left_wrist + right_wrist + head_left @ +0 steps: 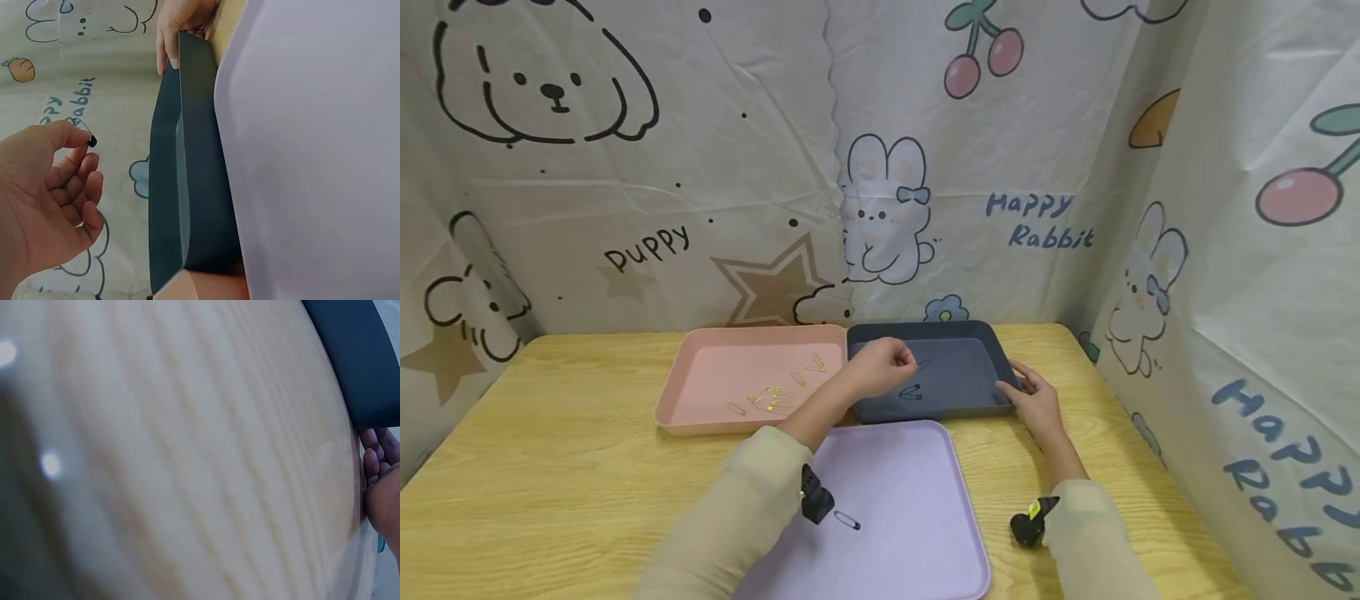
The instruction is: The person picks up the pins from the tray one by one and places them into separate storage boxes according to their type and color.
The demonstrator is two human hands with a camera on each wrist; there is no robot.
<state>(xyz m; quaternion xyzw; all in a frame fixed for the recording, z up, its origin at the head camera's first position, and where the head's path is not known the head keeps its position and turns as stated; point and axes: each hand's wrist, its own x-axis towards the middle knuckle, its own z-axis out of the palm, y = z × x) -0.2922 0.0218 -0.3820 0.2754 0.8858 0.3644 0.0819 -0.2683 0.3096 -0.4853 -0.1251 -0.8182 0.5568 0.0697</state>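
My left hand [886,367] is raised over the dark blue tray [958,408]. In the left wrist view its thumb and index finger pinch a small safety pin with a black head [92,141]; the other fingers are loosely curled. Black safety pins [911,392] lie inside the dark blue tray, partly hidden behind the left hand. At that tray's right side my right hand [1037,404] holds the rim, thumb over the edge and fingers along the outside. A single black safety pin [847,521] lies on the lavender tray [895,475] in front.
Touching the dark blue tray on its left is a pink tray [707,375] with several gold safety pins [775,400]. All the trays sit on a wood-grain table [550,467]. A printed cloth [760,167] hangs behind the table and along both sides.
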